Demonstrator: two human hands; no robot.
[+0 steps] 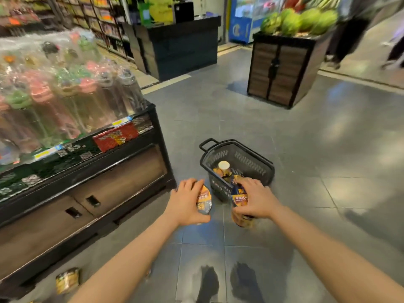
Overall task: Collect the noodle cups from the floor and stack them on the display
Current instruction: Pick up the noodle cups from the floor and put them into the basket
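My left hand (185,203) grips a noodle cup (204,201) with an orange and dark lid, held above the floor. My right hand (258,199) grips a second noodle cup (239,200), dark blue and orange, beside the first. Just beyond both hands a black shopping basket (251,158) stands on the floor with more noodle cups (224,169) inside. Another cup (66,279) lies on the floor at the lower left by the foot of the display stand (122,169), whose top carries wrapped bottles and a red noodle pack (115,136).
A dark counter (183,51) stands at the back centre, and a wooden fruit stand (284,71) with watermelons at the back right. People walk past at the far right. Grey floor tiles stretch around the basket. My shoes (227,283) show at the bottom.
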